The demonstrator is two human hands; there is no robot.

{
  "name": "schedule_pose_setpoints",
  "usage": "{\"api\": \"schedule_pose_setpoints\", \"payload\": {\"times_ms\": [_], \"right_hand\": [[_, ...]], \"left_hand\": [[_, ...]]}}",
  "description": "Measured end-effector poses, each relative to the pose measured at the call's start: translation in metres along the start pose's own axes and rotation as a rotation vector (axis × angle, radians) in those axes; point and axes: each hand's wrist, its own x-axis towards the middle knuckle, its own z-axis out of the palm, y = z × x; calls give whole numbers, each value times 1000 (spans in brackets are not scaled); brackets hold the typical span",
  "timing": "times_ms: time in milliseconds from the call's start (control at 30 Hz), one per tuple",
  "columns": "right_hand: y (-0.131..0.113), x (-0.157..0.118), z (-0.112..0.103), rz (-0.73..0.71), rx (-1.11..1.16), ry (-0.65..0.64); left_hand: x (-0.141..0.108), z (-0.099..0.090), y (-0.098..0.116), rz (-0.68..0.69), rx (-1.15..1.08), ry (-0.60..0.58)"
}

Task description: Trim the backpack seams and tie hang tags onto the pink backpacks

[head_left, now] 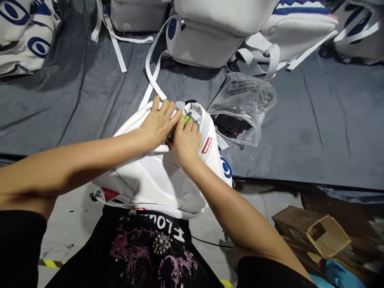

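A white backpack (162, 176) lies at the table's front edge, against my body, with its dotted padding and a red label facing up. My left hand (160, 122) is closed on the fabric near the backpack's top. Right beside it, my right hand (187, 140) is wrapped round a slim green tool with a dark tip (186, 119), its exact kind mostly hidden by my fingers. The two hands touch or nearly touch. A white strap loop (205, 116) stands up just right of my right hand.
A clear plastic bag (244, 104) with something black in it lies right of the backpack. More white backpacks (207, 44) stand along the back of the grey-covered table (315, 132). An open cardboard box (312, 230) sits on the floor at lower right.
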Motion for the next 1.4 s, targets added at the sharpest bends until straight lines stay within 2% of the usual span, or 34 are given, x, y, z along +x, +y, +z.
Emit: {"api": "schedule_pose_setpoints", "payload": {"times_ms": [100, 200, 333, 433, 500, 567, 667, 767, 833, 1033, 1300, 1400], "right_hand": [[3, 1, -1, 11, 5, -18], [15, -5, -5, -61, 53, 5], [40, -32, -21, -200, 338, 119], [52, -42, -38, -148, 627, 126], [55, -34, -48, -59, 790, 4], [56, -18, -55, -38, 884, -223], [56, 6, -62, -167, 861, -525], [56, 15, -68, -313, 745, -624], [55, 12, -71, -385, 666, -611], [51, -4, -73, -506, 418, -468], [56, 2, -64, -557, 581, -428], [53, 6, -67, -592, 550, -445]], "left_hand": [[2, 2, 2, -2, 25, -6], [1, -1, 3, -15, 54, -17], [-3, -6, 3, -9, 8, -7], [-4, -8, 3, -27, 38, -9], [-4, -9, 4, -43, 61, -23], [-4, -10, 4, -57, 63, -40], [-4, -13, 5, -71, 31, -40], [-4, -17, 5, -84, 24, -47], [-4, -20, 5, -91, 32, -67], [-2, -20, 2, -85, -37, -57], [1, -18, -4, -41, -71, -57], [1, -18, -10, -8, -83, -74]]}}
